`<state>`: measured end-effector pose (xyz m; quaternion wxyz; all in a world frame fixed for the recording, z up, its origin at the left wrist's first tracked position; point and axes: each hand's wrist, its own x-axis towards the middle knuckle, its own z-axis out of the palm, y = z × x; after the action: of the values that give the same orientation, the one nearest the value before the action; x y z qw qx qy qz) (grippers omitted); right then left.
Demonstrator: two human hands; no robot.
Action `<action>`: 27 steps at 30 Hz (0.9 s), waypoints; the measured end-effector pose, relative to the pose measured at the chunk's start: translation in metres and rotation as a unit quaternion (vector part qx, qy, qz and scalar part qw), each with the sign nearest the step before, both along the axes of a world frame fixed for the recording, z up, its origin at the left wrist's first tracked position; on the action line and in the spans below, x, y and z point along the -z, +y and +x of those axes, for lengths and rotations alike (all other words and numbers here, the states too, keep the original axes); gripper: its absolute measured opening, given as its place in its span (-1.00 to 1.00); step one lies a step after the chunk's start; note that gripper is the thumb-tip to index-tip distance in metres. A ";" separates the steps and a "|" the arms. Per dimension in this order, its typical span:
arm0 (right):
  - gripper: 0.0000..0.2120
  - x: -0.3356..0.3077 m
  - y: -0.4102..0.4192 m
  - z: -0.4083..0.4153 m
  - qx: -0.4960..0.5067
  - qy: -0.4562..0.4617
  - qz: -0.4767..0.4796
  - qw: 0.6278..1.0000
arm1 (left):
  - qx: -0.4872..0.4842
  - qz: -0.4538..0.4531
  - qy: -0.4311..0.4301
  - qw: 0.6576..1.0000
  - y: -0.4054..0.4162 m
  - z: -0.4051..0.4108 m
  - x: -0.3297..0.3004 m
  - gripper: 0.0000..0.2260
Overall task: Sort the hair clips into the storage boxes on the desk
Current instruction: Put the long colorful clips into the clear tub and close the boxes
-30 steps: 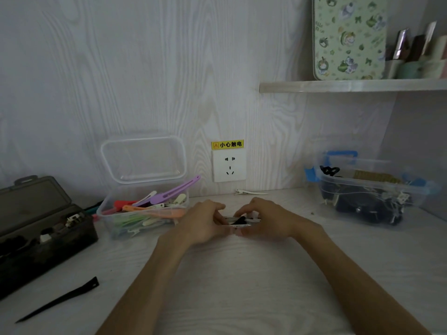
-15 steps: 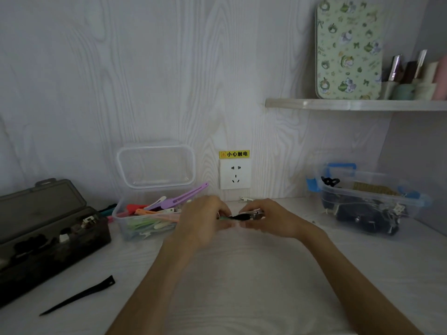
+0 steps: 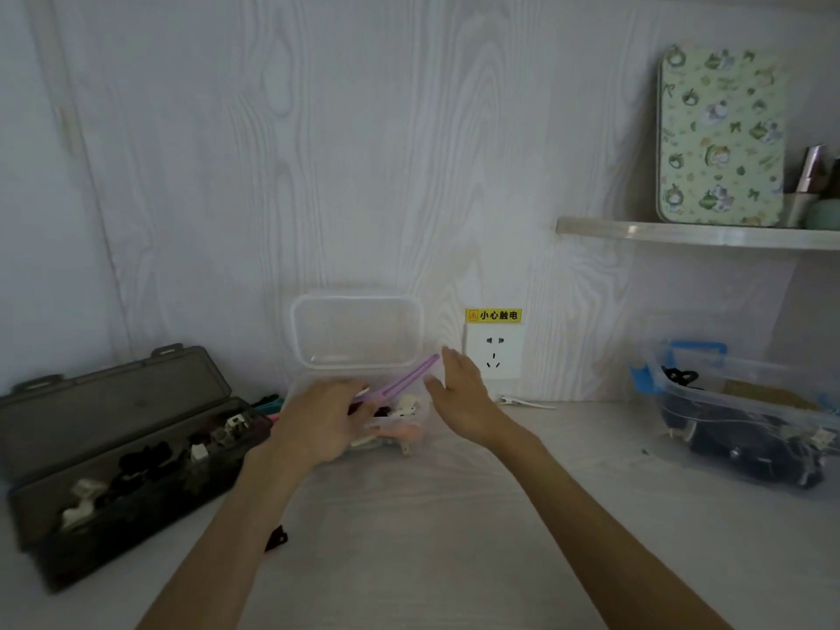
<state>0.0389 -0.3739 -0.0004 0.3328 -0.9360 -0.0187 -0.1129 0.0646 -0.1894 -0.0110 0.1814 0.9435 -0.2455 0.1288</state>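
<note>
Presently we count three boxes on the desk.

Item one: a clear box at the middle, against the wall, its clear lid standing up behind it. Inside lie mixed hair clips, among them a long purple clip slanting up over the rim, a white clip and a pink clip. Our left hand reaches over this box with fingers bent downward; we cannot tell whether they hold a clip. Our right hand hangs just beside the box's right end, fingers straight and spread, holding nothing.

Item two: a dark grey case at the left, lid raised, holding black and white clips.

Item three: a clear tub with blue latches at the right, holding dark items too dim to name.

Loose on the desk: a silver clip below the wall socket, and a black clip partly hidden by our left forearm.
</note>
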 end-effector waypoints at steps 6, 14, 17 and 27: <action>-0.62 0.013 0.024 -0.004 -0.041 -0.024 0.022 0.999 | -0.022 0.004 0.031 0.999 -0.004 0.005 0.007 -0.74; -0.70 0.004 0.006 0.031 0.063 0.064 0.359 0.929 | -0.044 -0.068 0.136 0.987 -0.031 0.019 -0.019 -0.86; -0.78 0.005 -0.001 0.032 0.086 -0.003 0.350 0.933 | -0.069 -0.087 0.071 0.991 -0.031 0.017 -0.026 -0.84; -0.78 0.032 -0.055 0.023 0.175 -0.143 0.031 0.974 | -0.141 0.001 -0.010 0.990 0.006 0.001 -0.032 -0.71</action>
<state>0.0618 -0.4288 -0.0323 0.3305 -0.8884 0.1012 -0.3021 0.0656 -0.1836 0.0212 0.1576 0.9677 -0.1117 0.1620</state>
